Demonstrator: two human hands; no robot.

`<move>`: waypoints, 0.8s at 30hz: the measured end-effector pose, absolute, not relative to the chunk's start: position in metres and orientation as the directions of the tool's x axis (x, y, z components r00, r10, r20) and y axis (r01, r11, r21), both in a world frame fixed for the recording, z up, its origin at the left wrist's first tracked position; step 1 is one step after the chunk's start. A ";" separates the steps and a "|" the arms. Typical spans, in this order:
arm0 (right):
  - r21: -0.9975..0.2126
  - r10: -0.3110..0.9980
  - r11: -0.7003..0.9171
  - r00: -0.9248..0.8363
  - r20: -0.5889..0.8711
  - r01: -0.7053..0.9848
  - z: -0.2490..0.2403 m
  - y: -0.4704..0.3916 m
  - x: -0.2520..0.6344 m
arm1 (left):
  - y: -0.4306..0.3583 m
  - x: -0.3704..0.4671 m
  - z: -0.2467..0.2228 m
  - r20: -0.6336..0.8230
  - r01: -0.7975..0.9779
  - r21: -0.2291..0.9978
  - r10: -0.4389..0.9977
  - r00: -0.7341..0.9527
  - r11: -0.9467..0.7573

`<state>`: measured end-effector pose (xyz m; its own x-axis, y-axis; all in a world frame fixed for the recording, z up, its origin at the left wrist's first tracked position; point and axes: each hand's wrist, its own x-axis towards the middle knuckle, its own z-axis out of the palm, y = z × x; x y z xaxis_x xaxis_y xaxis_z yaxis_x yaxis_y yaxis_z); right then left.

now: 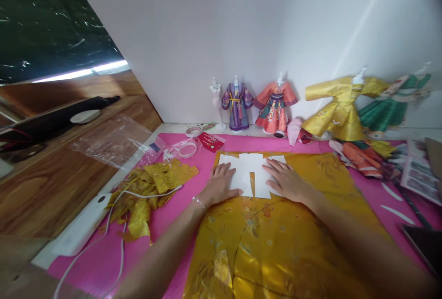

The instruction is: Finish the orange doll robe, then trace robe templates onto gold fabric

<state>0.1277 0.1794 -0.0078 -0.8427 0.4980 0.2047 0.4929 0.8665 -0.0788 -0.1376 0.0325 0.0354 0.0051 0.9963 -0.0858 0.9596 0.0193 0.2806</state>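
A white paper pattern (253,163) lies flat near the far edge of a golden patterned fabric sheet (262,243). A narrow slit runs up from the pattern's near edge, with gold showing through. My left hand (223,183) rests palm down on the pattern's left part, fingers stretched out, thumb pointing inward. On the right part lies my right hand (285,180), its fingers spread flat. Neither hand grips anything; both press on the paper. The palms hide some of its outer edges.
Crumpled gold scraps (145,197) and a white cable (122,243) lie left on the pink mat (169,262). Tape rolls (187,150) and a red packet (211,142) sit behind. Miniature dresses on stands, including a yellow dress (336,110), line the wall. Fabric pieces (366,158) lie right.
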 end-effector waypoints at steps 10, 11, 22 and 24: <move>-0.096 0.509 0.861 -0.844 0.168 0.500 -0.002 0.178 0.127 | 0.033 -0.140 0.028 -0.124 0.956 0.288 0.992 -0.021 0.057; -0.097 0.510 0.860 -0.844 0.165 0.500 0.000 0.177 0.127 | 0.033 -0.139 0.029 -0.125 0.957 0.283 0.992 -0.022 0.057; -0.089 0.509 0.861 -0.848 0.150 0.501 0.005 0.177 0.123 | 0.052 -0.130 0.063 -0.114 0.985 0.158 0.992 -0.052 0.069; -0.090 0.504 0.864 -0.851 0.149 0.496 0.005 0.177 0.123 | 0.062 -0.120 0.065 -0.070 0.989 0.117 0.994 -0.083 0.091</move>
<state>0.1231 0.1774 0.0048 -0.8506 0.5043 0.1488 0.4962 0.8635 -0.0902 -0.1203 0.0622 0.0645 -0.0830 0.9941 -0.0696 0.9889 0.0908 0.1172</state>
